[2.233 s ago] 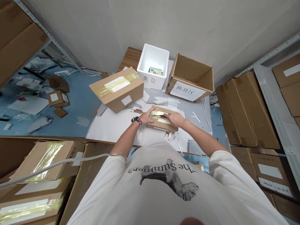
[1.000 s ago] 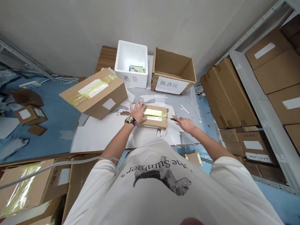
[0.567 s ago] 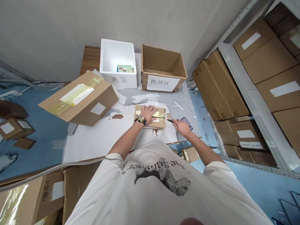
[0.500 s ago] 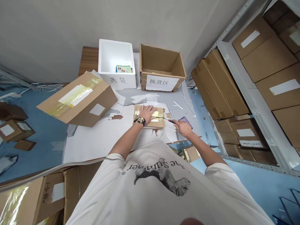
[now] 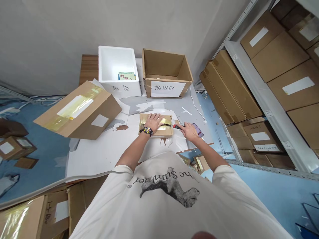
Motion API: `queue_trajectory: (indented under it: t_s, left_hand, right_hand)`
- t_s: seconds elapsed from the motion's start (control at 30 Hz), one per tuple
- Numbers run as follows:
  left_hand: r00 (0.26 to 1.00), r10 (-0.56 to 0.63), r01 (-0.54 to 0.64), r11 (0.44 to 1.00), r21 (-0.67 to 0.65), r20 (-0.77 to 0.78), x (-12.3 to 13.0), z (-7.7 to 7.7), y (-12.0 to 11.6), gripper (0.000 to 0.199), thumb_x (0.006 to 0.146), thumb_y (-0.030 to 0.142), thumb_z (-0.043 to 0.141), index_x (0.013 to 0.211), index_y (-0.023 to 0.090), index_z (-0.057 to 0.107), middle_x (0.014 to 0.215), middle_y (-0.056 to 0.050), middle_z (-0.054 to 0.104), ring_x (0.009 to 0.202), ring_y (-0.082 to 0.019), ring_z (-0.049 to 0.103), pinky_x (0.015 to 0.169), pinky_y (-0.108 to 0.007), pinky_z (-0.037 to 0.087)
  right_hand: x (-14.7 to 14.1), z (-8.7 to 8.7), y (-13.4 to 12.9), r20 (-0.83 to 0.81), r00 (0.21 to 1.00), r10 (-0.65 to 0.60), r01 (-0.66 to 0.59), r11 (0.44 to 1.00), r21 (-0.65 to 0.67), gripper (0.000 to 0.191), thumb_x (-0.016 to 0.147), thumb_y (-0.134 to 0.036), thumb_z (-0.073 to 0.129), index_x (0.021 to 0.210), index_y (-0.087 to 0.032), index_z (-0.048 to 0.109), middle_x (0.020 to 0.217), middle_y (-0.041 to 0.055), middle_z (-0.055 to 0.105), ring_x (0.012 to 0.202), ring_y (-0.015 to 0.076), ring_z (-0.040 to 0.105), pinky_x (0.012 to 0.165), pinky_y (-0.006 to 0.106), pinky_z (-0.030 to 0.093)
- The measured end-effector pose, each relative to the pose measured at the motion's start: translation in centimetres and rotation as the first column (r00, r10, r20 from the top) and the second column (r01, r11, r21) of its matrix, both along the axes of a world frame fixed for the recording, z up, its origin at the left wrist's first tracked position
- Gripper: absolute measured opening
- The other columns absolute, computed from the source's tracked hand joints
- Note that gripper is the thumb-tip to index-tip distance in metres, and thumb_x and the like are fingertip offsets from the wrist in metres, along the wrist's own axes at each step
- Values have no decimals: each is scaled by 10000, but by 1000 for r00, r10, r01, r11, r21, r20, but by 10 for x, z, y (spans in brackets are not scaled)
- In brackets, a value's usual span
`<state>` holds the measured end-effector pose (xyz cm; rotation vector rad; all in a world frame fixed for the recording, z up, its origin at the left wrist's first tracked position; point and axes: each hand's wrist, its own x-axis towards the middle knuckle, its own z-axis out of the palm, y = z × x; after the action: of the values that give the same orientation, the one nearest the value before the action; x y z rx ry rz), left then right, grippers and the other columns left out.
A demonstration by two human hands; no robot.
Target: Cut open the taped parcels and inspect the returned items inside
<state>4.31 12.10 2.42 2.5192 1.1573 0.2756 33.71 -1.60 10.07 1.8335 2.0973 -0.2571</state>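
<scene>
Left hand (image 5: pixel 153 121) open, flat on taped carton (image 5: pixel 156 130); right hand (image 5: pixel 189 131) gripping red knife (image 5: pixel 178 126).
Foam box (image 5: pixel 129 89) marked 退货, card (image 5: pixel 127 76) inside; beside it, carton (image 5: pixel 164 64) marked 换货区.

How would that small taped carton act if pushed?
The small taped carton is low and flat, so it would probably slide, not tip. Its square corners suggest stiffness. The shiny tape may feel slippery; its weight can't be told.

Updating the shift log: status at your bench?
Left hand flat on small yellow-taped cardboard box. Right hand gripping red-and-black box cutter at its edge. Dark phone beside right hand.
</scene>
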Motion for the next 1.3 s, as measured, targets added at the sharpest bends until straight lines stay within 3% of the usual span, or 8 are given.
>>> queue_trajectory:
  t_s: [0.2, 0.4, 0.53, 0.73, 0.93, 1.1, 1.2, 1.3]
  left_hand:
    - [1000, 5, -6, 999, -53, -1, 1, 2, 0, 663, 1125, 469, 580, 1778, 355, 593, 1810, -120, 582, 1706, -385, 439, 1460, -638, 184]
    - [1000, 1, -1, 998, -60, 12, 0, 5, 1, 620, 1176, 518, 444, 1728, 323, 649, 1800, -120, 590, 1685, -354, 458, 1454, -585, 211]
    - [1000, 17, -16, 999, -52, 9, 1, 7, -1, 606, 1179, 484, 452, 1736, 332, 638, 1769, -115, 625, 1669, -347, 480, 1456, -584, 201]
    - [1000, 4, -5, 998, -59, -10, -1, 15, -6, 721, 1086, 479, 623, 1784, 311, 557, 1875, -124, 490, 1764, -397, 359, 1467, -678, 99]
    - [994, -85, 93, 987, -128, 66, -5, 22, -34, 655, 1026, 525, 718, 1633, 282, 692, 1649, -130, 669, 1509, -372, 603, 1332, -528, 413]
    - [999, -29, 23, 991, -130, -45, 11, 20, -49, 751, 930, 652, 857, 1534, 231, 710, 1471, -180, 721, 1392, -413, 622, 1266, -559, 403]
    - [993, -55, 41, 991, -128, -109, 18, 18, -49, 848, 802, 678, 961, 1473, 217, 721, 1394, -190, 730, 1363, -432, 620, 1274, -579, 366]
    - [986, -41, 23, 993, -116, -158, 17, 13, -47, 895, 699, 623, 1023, 1446, 220, 737, 1405, -200, 705, 1347, -449, 617, 1274, -612, 343]
  right_hand:
    - [9, 4, 0, 30, 999, -16, 18, 997, -81, 674, 1250, -493, 293, 1914, -381, 306, 1460, 204, 614, 1229, 374, 527, 1057, 434, 415]
    - [-18, -20, 7, 46, 999, -26, 25, 999, 22, 671, 1247, -430, 305, 1916, -385, 293, 1512, 208, 618, 1282, 371, 514, 1055, 431, 414]
    - [15, -22, -1, 64, 982, -176, 170, 981, 93, 653, 1240, -412, 338, 1888, -347, 390, 1469, 205, 625, 1258, 360, 532, 1048, 409, 422]
    - [50, -23, -13, -318, 869, -380, 444, 882, 160, 680, 1220, -404, 239, 1810, -209, 515, 1433, 204, 694, 1279, 356, 645, 1078, 423, 530]
    - [22, -39, -11, -724, 531, -441, 542, 833, -110, 745, 1186, -611, 230, 1667, -163, 582, 1205, 151, 799, 984, 293, 767, 943, 406, 646]
    - [-30, -49, 50, -883, 98, -460, 588, 742, -321, 649, 1112, -737, 464, 1493, -234, 613, 885, 25, 724, 751, 209, 704, 716, 297, 642]
    - [-65, -53, 91, -829, -136, -542, 539, 662, -521, 515, 1101, -624, 627, 1455, -249, 617, 795, -32, 679, 711, 175, 731, 729, 276, 671]
    - [-83, -51, 110, -779, -282, -560, 560, 563, -608, 412, 1146, -431, 611, 1495, -210, 610, 748, -48, 663, 698, 161, 753, 760, 282, 699]
